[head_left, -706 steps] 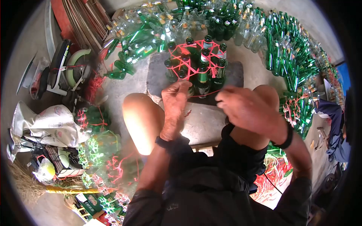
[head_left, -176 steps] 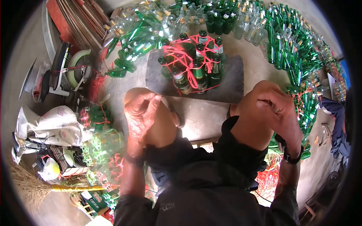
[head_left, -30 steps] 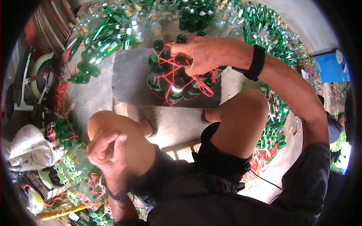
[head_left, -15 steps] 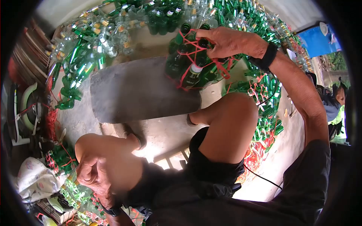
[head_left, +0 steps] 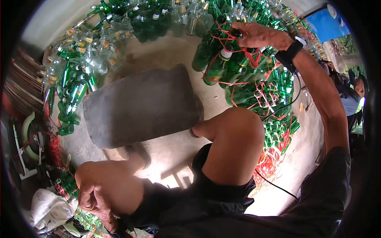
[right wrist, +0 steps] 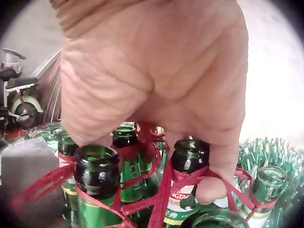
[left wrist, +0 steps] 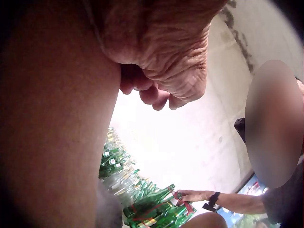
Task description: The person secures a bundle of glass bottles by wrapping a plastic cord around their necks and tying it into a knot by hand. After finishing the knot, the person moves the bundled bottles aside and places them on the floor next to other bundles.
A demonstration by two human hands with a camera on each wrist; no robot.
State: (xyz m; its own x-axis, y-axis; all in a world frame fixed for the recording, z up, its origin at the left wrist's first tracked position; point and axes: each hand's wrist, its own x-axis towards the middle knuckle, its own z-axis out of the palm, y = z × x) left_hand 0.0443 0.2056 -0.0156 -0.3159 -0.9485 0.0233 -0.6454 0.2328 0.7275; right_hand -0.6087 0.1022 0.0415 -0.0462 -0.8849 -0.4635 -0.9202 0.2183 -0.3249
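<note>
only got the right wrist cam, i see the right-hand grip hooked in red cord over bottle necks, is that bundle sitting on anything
Observer: It seems not. In the head view the bundle of green bottles hangs tilted from the right-hand grip, clear of the grey slab.
Operator: whats next to it
Observer: Other cord-tied bundles, piled to its right beside the right knee.
Operator: and the other one
Observer: The left-hand grip rests against the left knee, fingers loosely curled, holding nothing.
</note>
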